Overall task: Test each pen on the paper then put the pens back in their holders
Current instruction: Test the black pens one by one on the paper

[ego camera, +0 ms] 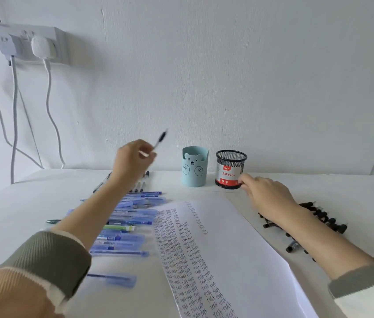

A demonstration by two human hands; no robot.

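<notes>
Bench: white bench (9, 214) against a pale wall.
Left hand (133, 161): raised, fingers pinching a pen (160, 140) that tilts up to the right.
Right hand (264, 191): touching the mesh holder (230, 168) at its base; I cannot tell whether the fingers grip it.
Bear holder (194, 167): just left of the mesh holder.
Paper (227, 237): mid-bench, between the blue pens (126, 221) and the dark pens (319, 216).

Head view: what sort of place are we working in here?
Likely a home or office desk pushed against a plain wall: a white table, a wall socket with plugs and cables, and a bear pen holder and mesh pen holder beside a paper covered in handwriting.
</notes>
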